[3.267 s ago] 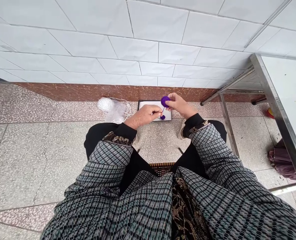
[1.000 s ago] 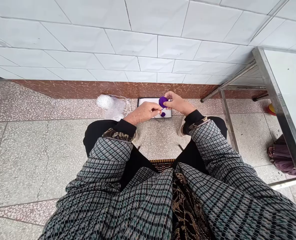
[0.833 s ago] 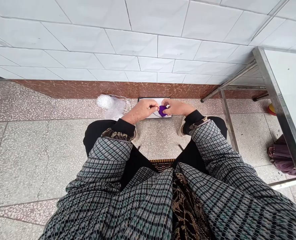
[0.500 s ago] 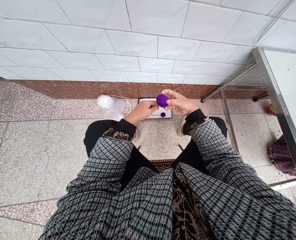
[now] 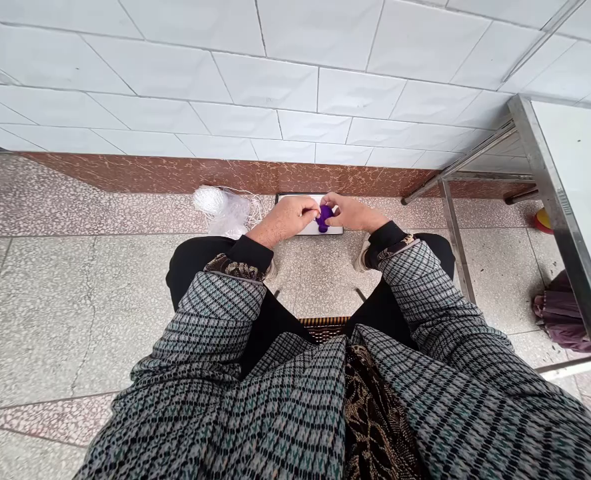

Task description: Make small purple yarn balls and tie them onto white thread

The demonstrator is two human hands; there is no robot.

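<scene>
Between thumb and fingers, my right hand (image 5: pixel 354 212) holds a ball of purple yarn (image 5: pixel 324 215) from its right side. Just left of the ball, my left hand (image 5: pixel 288 220) is closed in a pinch; what lies between its fingertips is too small to make out. Below both hands sits a white board with a dark frame (image 5: pixel 309 229), largely covered by them. A smaller purple piece (image 5: pixel 322 229) shows at the lower edge of the ball and overlaps it in view.
A white yarn ball (image 5: pixel 209 199) and clear plastic wrapping (image 5: pixel 230 217) lie on the floor to the left, by the tiled wall (image 5: pixel 275 90). At right stands a metal-framed table (image 5: pixel 550 173), with dark purple cloth (image 5: pixel 565 313) and a red and yellow object (image 5: pixel 544 220) beyond its legs.
My right hand has lowered the purple yarn ball towards the board, and it now overlaps the smaller purple piece. My left hand stays pinched beside it, slightly shifted.
</scene>
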